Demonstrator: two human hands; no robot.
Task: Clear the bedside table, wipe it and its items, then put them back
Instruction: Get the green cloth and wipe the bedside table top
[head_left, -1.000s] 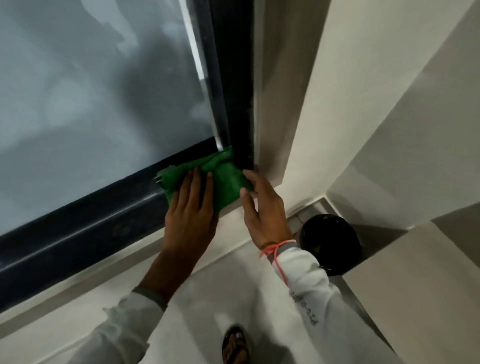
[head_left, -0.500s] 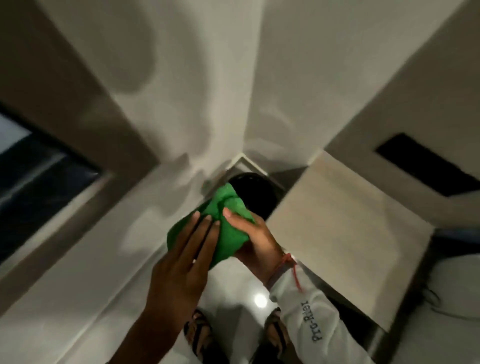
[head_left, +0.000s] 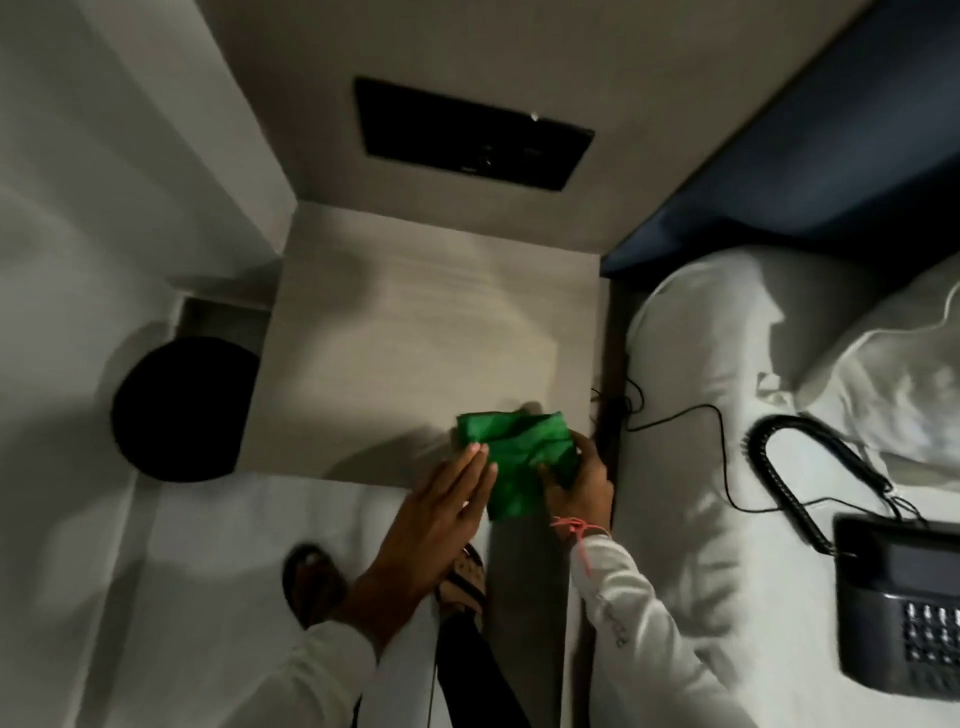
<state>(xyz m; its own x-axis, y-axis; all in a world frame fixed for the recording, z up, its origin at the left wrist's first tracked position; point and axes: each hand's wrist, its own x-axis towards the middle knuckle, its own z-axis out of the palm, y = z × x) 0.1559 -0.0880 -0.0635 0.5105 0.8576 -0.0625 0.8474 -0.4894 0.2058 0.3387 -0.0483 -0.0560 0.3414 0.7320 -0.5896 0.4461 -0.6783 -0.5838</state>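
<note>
The bedside table (head_left: 405, 332) has a pale wood-grain top with nothing standing on it. A folded green cloth (head_left: 514, 457) lies at its front right corner, hanging a little over the front edge. My right hand (head_left: 576, 483) grips the cloth's right side with thumb and fingers. My left hand (head_left: 441, 509) is flat with fingers straight, its fingertips touching the cloth's left edge. A black desk telephone (head_left: 898, 603) with a coiled cord (head_left: 795, 467) lies on the white bed at the right, off the table.
A black round bin (head_left: 182, 410) stands on the floor left of the table. A black wall panel (head_left: 467, 135) sits above the table. A dark blue headboard (head_left: 810, 156) and white pillows (head_left: 727, 338) are to the right. A thin black cable (head_left: 675, 415) runs across the bed.
I have turned from the window sill to the bedside table. The green cloth came off the sill in both hands and now rests on the table's front right corner.
</note>
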